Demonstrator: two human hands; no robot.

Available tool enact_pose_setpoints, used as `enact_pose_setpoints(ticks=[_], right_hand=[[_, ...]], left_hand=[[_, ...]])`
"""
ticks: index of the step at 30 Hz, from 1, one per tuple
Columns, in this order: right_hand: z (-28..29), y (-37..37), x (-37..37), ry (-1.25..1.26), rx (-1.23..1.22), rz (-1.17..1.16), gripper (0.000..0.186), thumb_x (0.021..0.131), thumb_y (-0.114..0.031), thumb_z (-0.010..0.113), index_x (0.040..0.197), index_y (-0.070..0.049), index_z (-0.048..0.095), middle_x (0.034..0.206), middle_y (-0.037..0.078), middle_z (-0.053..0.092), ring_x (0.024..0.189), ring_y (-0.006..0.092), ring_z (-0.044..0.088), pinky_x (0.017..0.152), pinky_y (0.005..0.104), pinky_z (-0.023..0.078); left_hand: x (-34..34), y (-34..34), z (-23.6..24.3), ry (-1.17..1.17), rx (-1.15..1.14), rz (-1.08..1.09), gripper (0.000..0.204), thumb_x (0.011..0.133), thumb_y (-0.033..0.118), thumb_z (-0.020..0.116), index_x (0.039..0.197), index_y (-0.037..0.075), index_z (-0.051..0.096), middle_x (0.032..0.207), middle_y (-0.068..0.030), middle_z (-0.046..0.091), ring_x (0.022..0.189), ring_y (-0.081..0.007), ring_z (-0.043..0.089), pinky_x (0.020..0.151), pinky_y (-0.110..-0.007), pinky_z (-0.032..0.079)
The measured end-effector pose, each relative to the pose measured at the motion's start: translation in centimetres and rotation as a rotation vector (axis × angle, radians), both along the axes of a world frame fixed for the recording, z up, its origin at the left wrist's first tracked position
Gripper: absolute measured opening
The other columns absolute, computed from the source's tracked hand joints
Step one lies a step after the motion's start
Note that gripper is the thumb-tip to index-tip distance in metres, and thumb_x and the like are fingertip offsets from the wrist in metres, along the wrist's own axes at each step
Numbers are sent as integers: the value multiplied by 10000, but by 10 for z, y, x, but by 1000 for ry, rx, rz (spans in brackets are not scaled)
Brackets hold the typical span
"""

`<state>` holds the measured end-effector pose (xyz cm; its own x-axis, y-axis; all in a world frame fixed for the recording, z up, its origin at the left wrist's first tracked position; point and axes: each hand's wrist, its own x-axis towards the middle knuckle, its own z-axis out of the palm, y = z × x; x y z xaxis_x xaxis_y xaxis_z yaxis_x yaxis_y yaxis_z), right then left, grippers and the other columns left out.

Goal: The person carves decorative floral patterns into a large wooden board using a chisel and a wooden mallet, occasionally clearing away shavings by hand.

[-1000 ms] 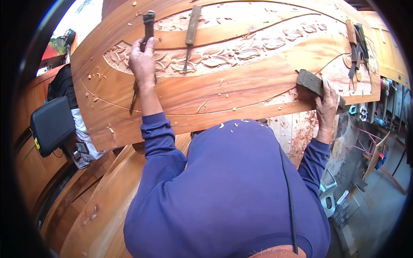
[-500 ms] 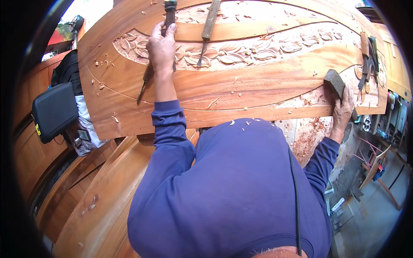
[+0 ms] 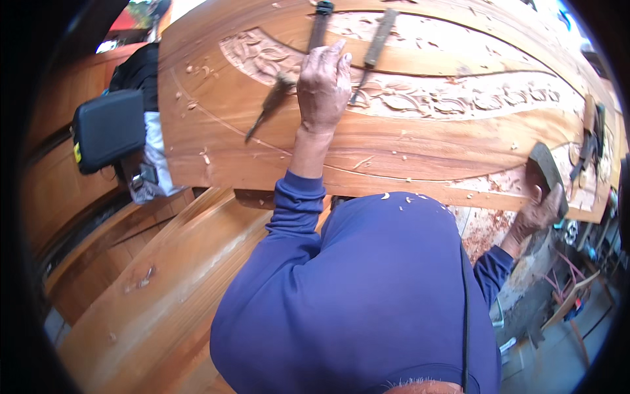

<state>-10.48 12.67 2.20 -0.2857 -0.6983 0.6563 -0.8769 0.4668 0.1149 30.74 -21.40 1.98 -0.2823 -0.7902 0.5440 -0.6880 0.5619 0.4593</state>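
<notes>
- A cluttered workshop surrounds a large reddish-brown wooden panel (image 3: 453, 141), whose surface slants across the upper part of the view; a sunken band of carved pale leaves (image 3: 407, 100) curves along it.
- The left hand (image 3: 323, 87) is over the panel, fingers bent, covering the lower part of a dark, slim-handled tool (image 3: 319, 29); I cannot tell whether the fingers grip it or only rest there.
- Just left of that hand, a chisel with a brown wooden handle and dark narrow blade (image 3: 270, 102) lies tilted on the panel, its handle blurred.
- To the hand's right, a chisel with a long greyish-brown handle (image 3: 379, 41) lies with its blade over the carved leaves.
- The right hand (image 3: 539, 213) grips a thick, dark brown wooden block (image 3: 546, 169) near the panel's lower right edge, thumb against its face.
- A cluster of dark tools (image 3: 588, 138) lies beyond the block, at the panel's right end.
- Pale curled wood shavings (image 3: 205, 156) dot the panel.
- A black rounded case (image 3: 109, 130) stands off the panel's left end.
</notes>
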Motion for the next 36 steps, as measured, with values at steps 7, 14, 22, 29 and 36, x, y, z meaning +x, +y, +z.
enact_pose_setpoints(ticks=[7,14,22,29,36], right_hand=[[15,-59,78,-699,-144,290,467,928,-117,763,1361,-3,626,1370,147,655,1300,316,594,1105,407,460],[21,-103,123,-1852,-497,503,610,1080,-280,567,1574,-3,340,1372,175,624,1210,235,634,1071,374,495],[41,-143,51,-1829,-1082,278,466,1111,-394,471,1396,-26,445,935,116,674,760,205,698,669,330,595],[26,-193,-30,-1751,-1129,383,246,1078,-351,550,1199,-141,513,973,59,645,590,117,551,518,322,480],[-6,-255,-73,-1713,-1227,175,282,1086,-402,523,1110,-123,555,720,-6,502,479,104,493,389,251,406]], left_hand=[[-63,-32,-16,-274,295,-127,434,879,425,787,1060,35,721,984,-172,714,927,-340,702,817,-452,547],[-153,67,47,107,456,-565,225,856,163,792,1003,43,670,827,-106,646,691,-259,650,649,-380,561],[-229,131,21,189,314,-809,458,814,128,855,1232,66,677,1040,-147,695,859,-316,680,728,-382,562],[-179,125,-1,-88,434,-888,130,852,62,812,907,34,698,686,-80,590,581,-243,553,542,-372,444],[-227,39,-15,340,575,-559,77,960,60,744,961,-11,714,723,-31,658,604,-67,565,535,-228,434]])
